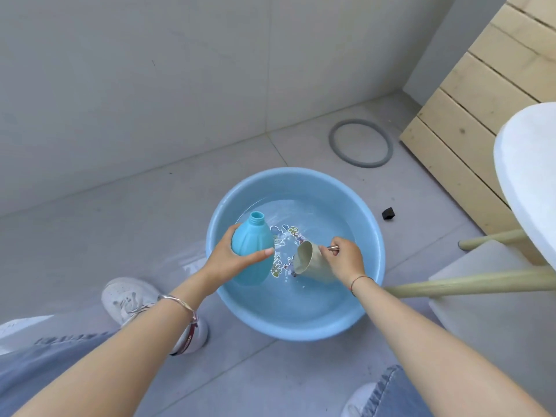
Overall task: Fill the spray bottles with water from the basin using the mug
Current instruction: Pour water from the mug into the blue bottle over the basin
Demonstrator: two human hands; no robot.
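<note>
A light blue basin (370,224) sits on the grey tiled floor, holding shallow water over a printed picture on its bottom. My left hand (230,257) grips a turquoise spray bottle (252,245) without its cap, held above the basin's left side with the open neck pointing up and away. My right hand (343,258) holds a beige mug (311,261) by its metal handle. The mug is tipped on its side with its mouth toward the bottle, low over the water.
A grey rubber ring (361,143) lies on the floor behind the basin. A small black block (388,213) sits to the right. A white stool (523,176) with wooden legs and a slatted wooden panel (481,94) stand at the right. My white shoe (132,299) is left of the basin.
</note>
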